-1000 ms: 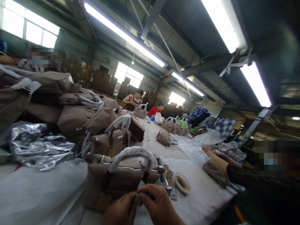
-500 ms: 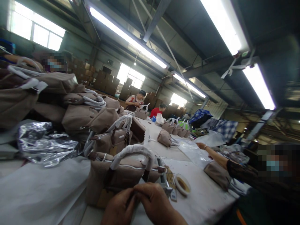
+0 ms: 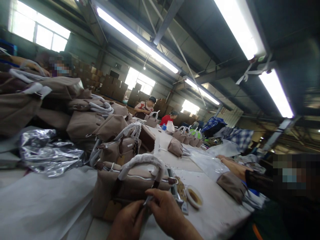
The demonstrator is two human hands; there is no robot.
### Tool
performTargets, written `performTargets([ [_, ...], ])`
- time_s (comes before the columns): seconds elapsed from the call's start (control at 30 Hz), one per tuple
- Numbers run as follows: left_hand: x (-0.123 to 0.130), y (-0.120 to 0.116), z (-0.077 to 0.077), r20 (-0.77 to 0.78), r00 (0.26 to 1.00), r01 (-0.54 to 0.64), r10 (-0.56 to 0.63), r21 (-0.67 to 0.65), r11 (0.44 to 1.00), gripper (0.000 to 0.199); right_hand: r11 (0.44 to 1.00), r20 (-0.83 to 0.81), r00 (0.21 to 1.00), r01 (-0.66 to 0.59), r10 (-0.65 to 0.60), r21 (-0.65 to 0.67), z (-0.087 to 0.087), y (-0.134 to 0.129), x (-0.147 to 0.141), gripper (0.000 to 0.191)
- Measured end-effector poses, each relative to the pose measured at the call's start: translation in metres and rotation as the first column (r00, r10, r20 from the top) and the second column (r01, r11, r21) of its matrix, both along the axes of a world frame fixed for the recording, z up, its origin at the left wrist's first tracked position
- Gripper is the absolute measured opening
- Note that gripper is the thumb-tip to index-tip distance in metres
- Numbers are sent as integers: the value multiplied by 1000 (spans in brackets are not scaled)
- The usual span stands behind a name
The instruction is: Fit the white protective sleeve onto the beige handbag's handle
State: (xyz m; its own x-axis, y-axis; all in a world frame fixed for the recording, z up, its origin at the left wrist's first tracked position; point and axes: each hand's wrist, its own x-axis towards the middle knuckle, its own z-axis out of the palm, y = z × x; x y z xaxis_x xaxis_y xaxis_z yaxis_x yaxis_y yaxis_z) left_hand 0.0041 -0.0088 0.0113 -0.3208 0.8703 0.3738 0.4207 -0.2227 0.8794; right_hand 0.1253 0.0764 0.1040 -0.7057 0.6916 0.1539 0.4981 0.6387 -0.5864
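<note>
A taupe handbag (image 3: 105, 190) stands upright close in front of me, its arched handle (image 3: 142, 160) wrapped in white material. At its lower front, my left hand (image 3: 128, 218) is closed, fingertips pinched on a small pale strip (image 3: 147, 200). My right hand (image 3: 166, 208) meets it from the right, thumb and fingers pinched on the same strip below the handle's dark end. The strip's lower part is hidden by the hands. A brown tag (image 3: 113, 210) hangs at the bag's front left.
Many taupe bags (image 3: 85, 123) are piled at the left, beside silver film (image 3: 50, 153). A tape roll (image 3: 194, 197) lies right of the bag. A co-worker's arm (image 3: 235, 169) reaches in from the right over plastic sheeting. Other people sit farther back.
My right hand has shifted slightly up, its fingers now higher, and more of the strip shows between my hands. At the right, the co-worker's arm has moved a little.
</note>
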Motion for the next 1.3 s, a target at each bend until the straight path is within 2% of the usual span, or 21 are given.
performTargets([
  [0.1, 1, -2, 2, 17, 1000, -3, 3, -8, 1000, 22, 998, -14, 998, 53, -53, -21, -4, 1, -2, 38],
  [0.23, 1, 0, -5, -44, 999, -22, 23, 26, 999, 22, 993, 0, 993, 115, -115, -12, -5, -1, -7, 34],
  [0.43, 5, 4, -23, -143, 959, -236, 246, 87, 968, 29, 984, 19, 985, 173, -174, 32, -5, -6, -13, 32],
  [0.5, 5, 5, -28, -189, 939, -265, 289, 139, 954, 32, 983, 12, 983, 183, -183, 28, -6, -7, -14, 31],
  [0.67, 3, 7, -35, -336, 900, -206, 277, 234, 950, 25, 982, 10, 982, 188, -189, 34, -10, -7, -13, 30],
  [0.8, -1, 7, -33, -356, 890, -176, 285, 309, 935, 25, 990, -44, 992, 125, -122, 72, -16, -5, -7, 33],
  [0.87, -3, 5, -27, -292, 920, -188, 262, 258, 948, 24, 995, -73, 995, 77, -72, 70, -21, -4, -2, 37],
  [0.97, -4, 2, -10, -103, 976, -192, 193, 26, 981, 21, 1000, -97, 995, 18, -17, 10, -26, -4, 5, 46],
  [1.07, -2, 0, 8, 55, 986, -147, 155, -136, 980, 22, 999, -81, 996, 34, -34, 1, -25, -7, 5, 48],
  [1.17, 0, -2, 18, 145, 984, -77, 107, -198, 977, 24, 990, -15, 991, 130, -129, 61, -19, -10, 2, 51],
  [1.3, -2, -3, 17, 181, 978, -61, 102, -218, 974, 26, 972, 75, 976, 193, -204, 137, -18, -12, 0, 56],
])
